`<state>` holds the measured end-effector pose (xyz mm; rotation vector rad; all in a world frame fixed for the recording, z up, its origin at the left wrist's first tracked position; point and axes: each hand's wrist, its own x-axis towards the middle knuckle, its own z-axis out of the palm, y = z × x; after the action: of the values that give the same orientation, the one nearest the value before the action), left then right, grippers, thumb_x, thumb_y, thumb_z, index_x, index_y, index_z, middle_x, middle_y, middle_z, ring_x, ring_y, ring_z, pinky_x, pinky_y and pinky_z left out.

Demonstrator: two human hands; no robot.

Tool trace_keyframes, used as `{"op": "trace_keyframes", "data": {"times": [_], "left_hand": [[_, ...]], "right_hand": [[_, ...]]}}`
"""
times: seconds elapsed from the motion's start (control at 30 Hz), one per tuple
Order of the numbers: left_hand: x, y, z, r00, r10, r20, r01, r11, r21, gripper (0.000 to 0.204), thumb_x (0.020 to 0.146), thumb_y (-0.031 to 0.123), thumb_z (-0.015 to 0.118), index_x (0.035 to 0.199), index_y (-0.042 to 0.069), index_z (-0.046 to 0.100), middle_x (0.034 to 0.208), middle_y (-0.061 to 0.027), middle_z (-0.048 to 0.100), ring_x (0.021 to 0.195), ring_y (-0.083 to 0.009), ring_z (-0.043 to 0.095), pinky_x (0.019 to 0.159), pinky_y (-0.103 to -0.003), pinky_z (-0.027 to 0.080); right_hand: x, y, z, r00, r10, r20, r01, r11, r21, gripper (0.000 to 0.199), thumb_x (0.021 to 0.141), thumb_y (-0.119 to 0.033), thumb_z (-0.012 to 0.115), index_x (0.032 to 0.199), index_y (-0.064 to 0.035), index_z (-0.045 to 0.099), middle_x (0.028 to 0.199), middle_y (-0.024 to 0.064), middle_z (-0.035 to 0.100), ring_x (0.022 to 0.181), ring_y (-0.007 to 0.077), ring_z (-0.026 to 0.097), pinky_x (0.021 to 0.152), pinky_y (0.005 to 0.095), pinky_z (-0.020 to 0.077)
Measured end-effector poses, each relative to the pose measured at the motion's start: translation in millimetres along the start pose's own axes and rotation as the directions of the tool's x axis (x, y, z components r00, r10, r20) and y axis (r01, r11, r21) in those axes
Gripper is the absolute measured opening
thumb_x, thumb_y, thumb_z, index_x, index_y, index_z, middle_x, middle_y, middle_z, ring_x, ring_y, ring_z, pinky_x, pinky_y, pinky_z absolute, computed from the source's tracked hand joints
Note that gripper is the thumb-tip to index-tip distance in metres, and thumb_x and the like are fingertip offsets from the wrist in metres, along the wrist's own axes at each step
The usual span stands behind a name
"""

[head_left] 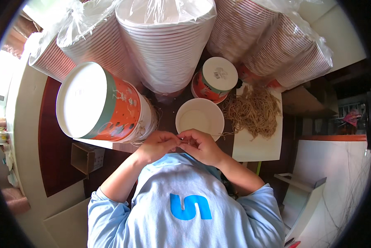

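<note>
My left hand point(158, 144) and my right hand point(202, 146) meet close to my chest, fingertips pinched together. Whatever they hold between them is too small to make out. Just beyond them stands an open white paper tub point(199, 118), and its visible inside holds nothing. To its right, a tangled heap of brown paper twine point(253, 111) lies on a white sheet point(258, 153). A thin loose strand point(223, 134) runs by the tub's near right side.
A large orange and green paper bucket point(123, 109) with a white lid leans at the left. Behind the tub sits a smaller lidded orange bucket point(214, 80). Tall plastic-wrapped stacks of white buckets point(165, 45) line the back. A cardboard box point(86, 159) is low at left.
</note>
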<state>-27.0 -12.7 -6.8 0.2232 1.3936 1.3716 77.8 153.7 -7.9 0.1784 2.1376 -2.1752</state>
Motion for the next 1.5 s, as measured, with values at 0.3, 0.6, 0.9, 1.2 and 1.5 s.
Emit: {"op": "trace_keyframes", "data": {"times": [0.3, 0.6, 0.9, 1.2, 1.5], "left_hand": [[0.0, -0.3, -5.4, 0.998, -0.013, 0.056, 0.013, 1.0, -0.006, 0.022, 0.091, 0.019, 0.053, 0.092, 0.0, 0.066, 0.078, -0.0044, 0.062, 0.069, -0.0085, 0.052, 0.062, -0.021, 0.043], [4.9, -6.3, -0.6, 0.991, -0.027, 0.128, 0.036, 0.997, -0.068, 0.024, 0.092, 0.021, 0.055, 0.089, 0.0, 0.065, 0.074, -0.0043, 0.061, 0.064, -0.0088, 0.052, 0.06, -0.021, 0.042], [5.0, -8.8, -2.6, 0.996, -0.053, 0.076, 0.051, 0.998, 0.026, 0.019, 0.085, 0.02, 0.065, 0.089, 0.002, 0.067, 0.077, -0.0023, 0.063, 0.068, -0.0074, 0.055, 0.06, -0.021, 0.044], [9.5, -2.2, 9.5, 0.7, 0.674, 0.238, -0.558, 0.308, 0.771, 0.01, 0.074, 0.002, 0.062, 0.084, 0.002, 0.064, 0.075, -0.01, 0.062, 0.068, -0.0237, 0.059, 0.058, -0.031, 0.048], [20.6, -3.0, 8.1, 0.762, 0.641, 0.099, -0.51, 0.497, 0.702, 0.007, 0.075, 0.005, 0.062, 0.081, 0.003, 0.061, 0.074, -0.0113, 0.056, 0.066, -0.0283, 0.056, 0.057, -0.035, 0.045]], "right_hand": [[-1.9, -3.0, -5.1, 0.947, -0.315, -0.069, 0.244, 0.84, -0.485, 0.009, 0.076, -0.004, 0.064, 0.085, -0.0049, 0.061, 0.076, 0.0099, 0.057, 0.067, 0.0275, 0.059, 0.059, 0.0346, 0.0473], [-3.9, 0.3, -3.1, 0.892, -0.451, -0.041, 0.349, 0.742, -0.572, 0.012, 0.074, 0.0, 0.066, 0.084, -0.0045, 0.062, 0.071, 0.0079, 0.056, 0.062, 0.0236, 0.059, 0.054, 0.0328, 0.0464], [-4.6, -0.3, -4.3, 0.892, -0.451, -0.001, 0.361, 0.715, -0.598, 0.011, 0.074, -0.001, 0.065, 0.082, -0.0048, 0.059, 0.071, 0.0081, 0.055, 0.061, 0.0259, 0.058, 0.054, 0.0341, 0.046], [2.4, 7.3, -17.0, 0.955, -0.295, 0.023, 0.254, 0.778, -0.574, 0.01, 0.077, -0.009, 0.063, 0.086, -0.0073, 0.059, 0.077, 0.0101, 0.057, 0.07, 0.0322, 0.058, 0.061, 0.0403, 0.0475], [7.0, 10.2, -19.7, 0.965, -0.26, -0.025, 0.208, 0.822, -0.53, 0.013, 0.077, -0.008, 0.063, 0.089, -0.0079, 0.06, 0.08, 0.0105, 0.058, 0.071, 0.0314, 0.059, 0.062, 0.0383, 0.0482]]}}
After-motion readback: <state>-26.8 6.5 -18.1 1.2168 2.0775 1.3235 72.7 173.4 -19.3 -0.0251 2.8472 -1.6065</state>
